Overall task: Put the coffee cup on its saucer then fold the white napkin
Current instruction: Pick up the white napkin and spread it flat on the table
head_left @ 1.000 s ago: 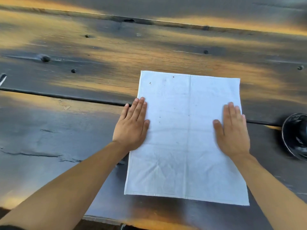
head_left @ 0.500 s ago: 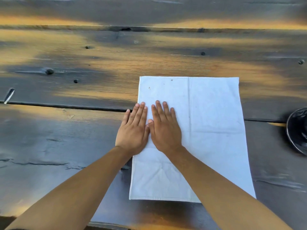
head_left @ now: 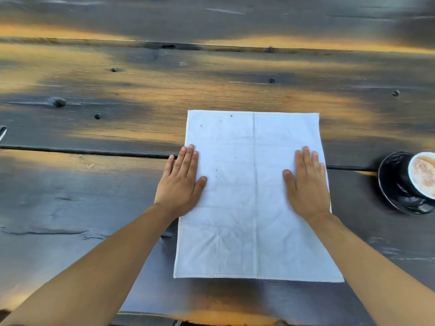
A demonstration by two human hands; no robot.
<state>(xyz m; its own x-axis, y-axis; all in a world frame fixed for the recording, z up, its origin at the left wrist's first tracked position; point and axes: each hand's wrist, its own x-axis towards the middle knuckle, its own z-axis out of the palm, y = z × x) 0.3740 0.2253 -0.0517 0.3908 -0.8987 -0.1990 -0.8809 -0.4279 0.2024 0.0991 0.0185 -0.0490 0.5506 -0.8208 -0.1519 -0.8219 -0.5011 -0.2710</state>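
The white napkin (head_left: 254, 196) lay flat on the wooden table (head_left: 117, 90). My left hand (head_left: 181, 184) pressed its left edge, my right hand (head_left: 306, 184) its right edge, both with fingers spread flat, gripping nothing. Right of the napkin, the coffee cup (head_left: 421, 175) sat on its saucer (head_left: 390, 184).

- Warm amber light lies in streaks and patches across the dark desk (head_left: 98, 208), strongest in a band toward 12 o'clock and at the near edge at 6 o'clock.
- Between these patches the wood sits in cool grey-blue shade.
- The white napkin (head_left: 254, 196) reads pale blue, evenly lit, with no blown highlights; its creases stay crisp.
- Soft, short shadows sit under both forearms.
- At 3 o'clock the saucer (head_left: 390, 196) shows small glossy reflections.
- Wide-angle bending curves the plank seams near the frame edges.
- The 12 o'clock strip and the corners look smeared and soft; the centre is sharp.
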